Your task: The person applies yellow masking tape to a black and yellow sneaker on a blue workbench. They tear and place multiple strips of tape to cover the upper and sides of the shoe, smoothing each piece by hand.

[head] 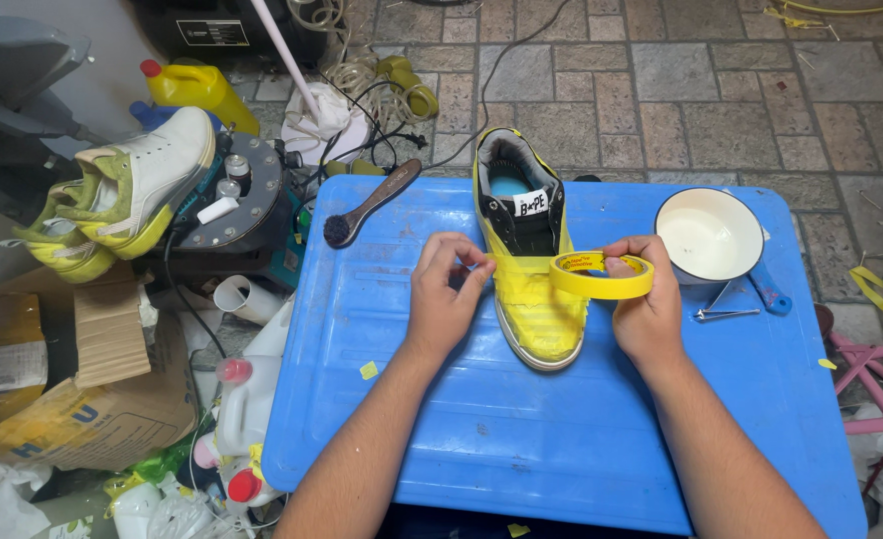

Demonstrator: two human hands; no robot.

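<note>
A sneaker (533, 299) stands on the blue plastic table (382, 399), toe towards me, its front half wrapped in yellow tape and its black collar at the far end. My right hand (646, 304) holds a roll of yellow masking tape (601, 274) just right of the shoe. My left hand (443, 297) pinches the free end of the tape strip, which stretches across the shoe's laces area between both hands.
A white bowl with a blue handle (711, 235), a metal tool (726, 313) and a dark brush (367, 203) lie on the table. Left of it are white-and-green sneakers (127, 190), a round machine (232, 205), cardboard boxes (82, 379), bottles (242, 399). A pink bicycle frame (876, 389) stands at the right.
</note>
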